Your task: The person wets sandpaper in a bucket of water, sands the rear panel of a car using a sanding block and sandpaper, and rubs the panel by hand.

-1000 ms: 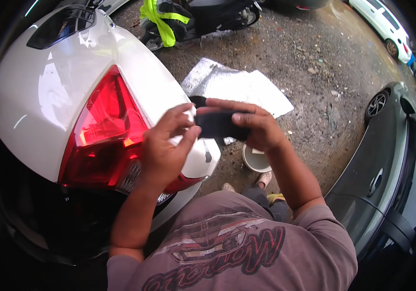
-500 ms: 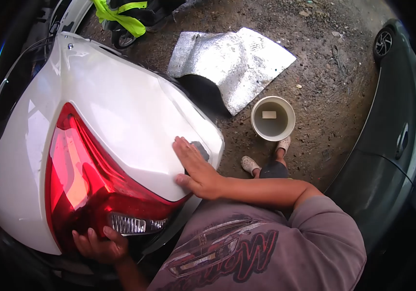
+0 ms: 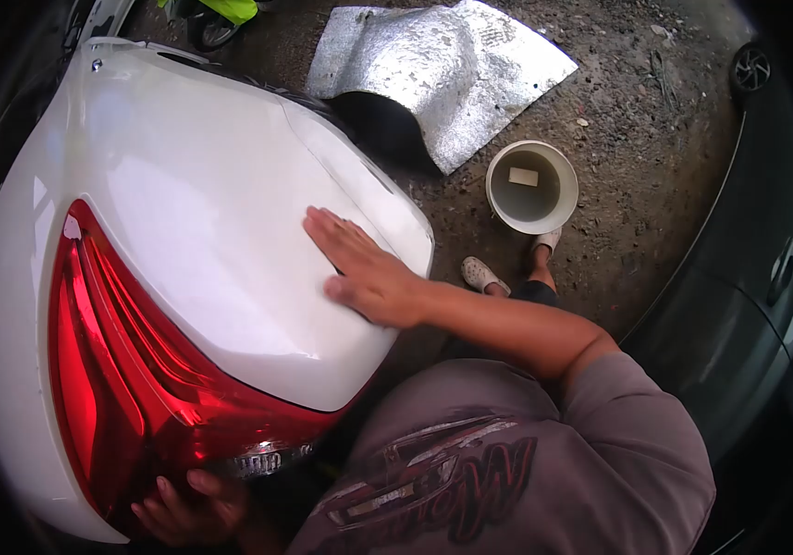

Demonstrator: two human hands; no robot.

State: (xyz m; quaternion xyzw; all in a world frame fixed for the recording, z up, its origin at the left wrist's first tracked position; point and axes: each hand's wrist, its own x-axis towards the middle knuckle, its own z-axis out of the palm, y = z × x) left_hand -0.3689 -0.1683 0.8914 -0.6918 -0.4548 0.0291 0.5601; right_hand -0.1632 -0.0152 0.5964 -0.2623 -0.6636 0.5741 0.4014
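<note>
Right hand (image 3: 373, 277) lies flat and open on the white rear panel (image 3: 221, 203) beside the red tail light (image 3: 128, 379); left hand (image 3: 188, 513), loosely open, is near the light's lower edge. Rubbing seems underway, another stroke calling for even palm pressure

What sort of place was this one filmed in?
Probably an unpaved outdoor car yard, perhaps for repairs: a white car, a dark car nearby, and a bucket holding water on stony ground.
</note>
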